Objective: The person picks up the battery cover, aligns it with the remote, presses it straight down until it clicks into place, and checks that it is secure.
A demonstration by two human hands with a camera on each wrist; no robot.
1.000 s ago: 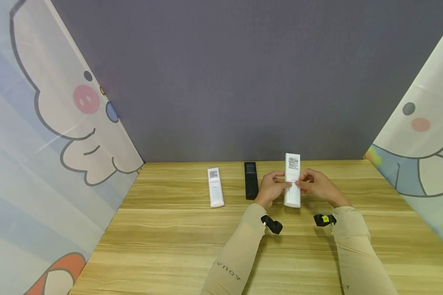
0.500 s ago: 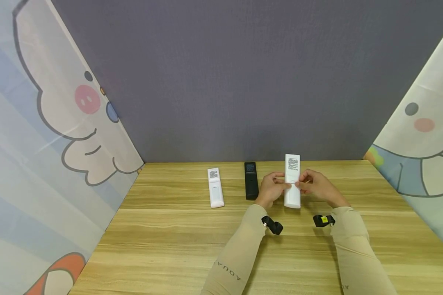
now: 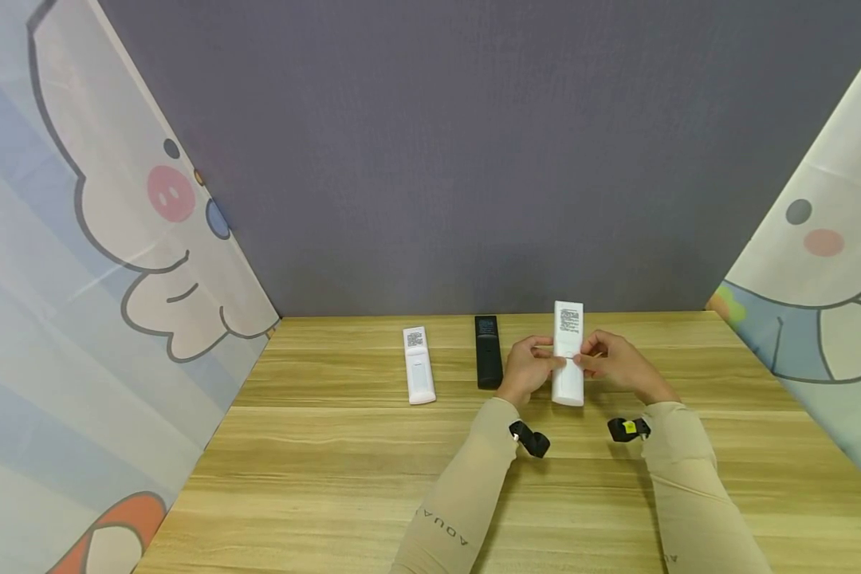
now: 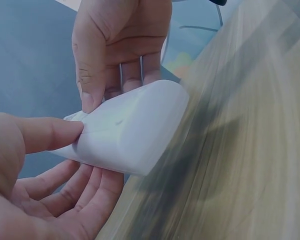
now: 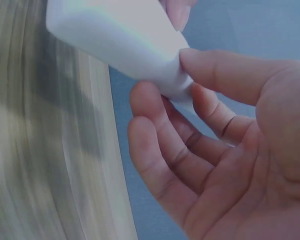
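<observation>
Between both hands is a white remote control [image 3: 568,383], its back with a printed label facing up. My left hand [image 3: 527,367] pinches its left edge, thumb on the back near the battery cover seam and fingers beneath. From the other side my right hand [image 3: 617,365] pinches it the same way, its thumb close to the left thumb. In the left wrist view the remote's rounded lower end [image 4: 150,125] is held above the table, apart from it. The right wrist view shows my right fingers [image 5: 145,100] curled under the remote.
A black remote [image 3: 488,352] lies just left of my left hand. Farther left lies another white remote [image 3: 419,365], back up. The wooden table [image 3: 316,478] ends at a dark grey panel [image 3: 459,159] behind. Printed curtains [image 3: 115,335] hang at the sides.
The held remote has shifted very slightly toward me in the head view. Both hands keep the same grip, and the other remotes have not moved.
</observation>
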